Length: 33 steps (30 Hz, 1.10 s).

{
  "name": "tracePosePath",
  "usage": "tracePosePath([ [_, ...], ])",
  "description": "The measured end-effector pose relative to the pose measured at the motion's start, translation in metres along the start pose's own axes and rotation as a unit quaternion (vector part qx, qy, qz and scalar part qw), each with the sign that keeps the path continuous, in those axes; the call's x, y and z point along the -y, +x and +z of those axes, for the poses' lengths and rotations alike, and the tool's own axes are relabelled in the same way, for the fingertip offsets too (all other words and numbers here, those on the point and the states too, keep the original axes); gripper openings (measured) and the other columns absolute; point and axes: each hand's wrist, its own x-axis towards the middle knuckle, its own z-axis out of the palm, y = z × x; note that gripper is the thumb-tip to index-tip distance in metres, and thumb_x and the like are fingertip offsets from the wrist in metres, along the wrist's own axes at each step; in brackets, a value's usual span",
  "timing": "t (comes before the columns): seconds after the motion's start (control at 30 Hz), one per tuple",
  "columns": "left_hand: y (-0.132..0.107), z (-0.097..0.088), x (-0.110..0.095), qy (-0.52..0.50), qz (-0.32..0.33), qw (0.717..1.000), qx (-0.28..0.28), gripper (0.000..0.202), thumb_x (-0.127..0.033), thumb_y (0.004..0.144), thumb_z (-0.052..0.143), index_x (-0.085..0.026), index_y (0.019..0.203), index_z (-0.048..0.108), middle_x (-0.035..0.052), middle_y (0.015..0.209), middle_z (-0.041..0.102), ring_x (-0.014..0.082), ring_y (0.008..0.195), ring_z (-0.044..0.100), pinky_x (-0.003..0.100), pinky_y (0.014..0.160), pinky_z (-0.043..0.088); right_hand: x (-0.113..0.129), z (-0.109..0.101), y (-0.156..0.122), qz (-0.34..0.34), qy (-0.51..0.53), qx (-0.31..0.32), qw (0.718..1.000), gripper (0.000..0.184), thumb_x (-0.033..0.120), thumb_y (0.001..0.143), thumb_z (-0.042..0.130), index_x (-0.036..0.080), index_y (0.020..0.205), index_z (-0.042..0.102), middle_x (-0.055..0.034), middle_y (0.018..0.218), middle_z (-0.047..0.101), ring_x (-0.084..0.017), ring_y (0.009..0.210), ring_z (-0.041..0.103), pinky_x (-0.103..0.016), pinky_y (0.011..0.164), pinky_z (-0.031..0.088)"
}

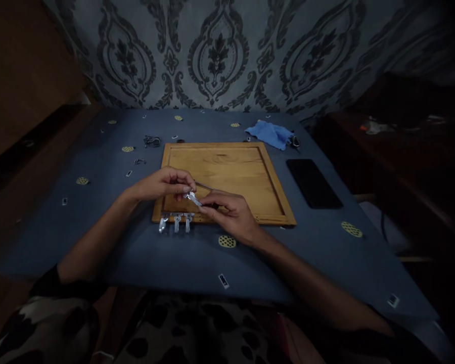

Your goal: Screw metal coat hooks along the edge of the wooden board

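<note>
Both hands meet over the near edge of a wooden tray [267, 177] on a blue table. My left hand [163, 184] is closed, its fingertips pinching a small metal part [192, 197]. My right hand [231, 210] is closed too, gripping the same small metal part from the right, and a thin metal rod [205, 185] pokes out behind it. Three similar metal pieces [176, 222] lie in a row at the tray's front edge, just below my hands.
A black phone [314, 182] lies right of the tray and a blue cloth [270, 132] behind it. Dark metal bits [151, 141] sit at the back left. Yellow dotted discs [227, 241] and small tags are scattered over the blue table [136, 253]. A dark cabinet stands at the right.
</note>
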Motion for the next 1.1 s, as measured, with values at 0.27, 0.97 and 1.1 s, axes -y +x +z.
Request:
tracePosePath([
  [0.27, 0.004, 0.012, 0.003, 0.013, -0.002, 1.000, 0.002, 0.033, -0.044, 0.078, 0.080, -0.014, 0.090, 0.075, 0.0045, 0.078, 0.072, 0.0131, 0.063, 0.063, 0.026, 0.063, 0.056, 0.003, 0.007, -0.009, 0.064, 0.049, 0.010, 0.997, 0.019, 0.036, 0.094, 0.069, 0.019, 0.090, 0.076, -0.0014, 0.083, 0.076, -0.011, 0.070, 0.066, -0.025, 0.066, 0.052],
  [0.97, -0.030, 0.051, 0.000, 0.388, 0.072, 0.917, 0.059, 0.069, -0.037, 0.085, 0.080, -0.030, 0.144, 0.047, 0.0092, 0.133, 0.063, 0.0301, 0.126, 0.058, 0.042, 0.105, 0.047, 0.008, 0.023, -0.060, 0.208, 0.051, -0.017, 0.977, 0.012, 0.027, 0.091, 0.071, 0.023, 0.089, 0.082, 0.0003, 0.078, 0.080, -0.014, 0.066, 0.071, -0.025, 0.063, 0.052],
  [1.1, -0.030, 0.054, 0.002, 0.414, 0.062, 0.907, 0.052, 0.070, -0.036, 0.086, 0.079, -0.028, 0.146, 0.043, 0.0090, 0.131, 0.064, 0.0295, 0.124, 0.058, 0.042, 0.103, 0.047, 0.009, 0.023, -0.059, 0.215, 0.054, -0.013, 0.975, 0.015, 0.027, 0.092, 0.068, 0.023, 0.090, 0.082, 0.0002, 0.079, 0.080, -0.014, 0.066, 0.071, -0.025, 0.062, 0.051],
])
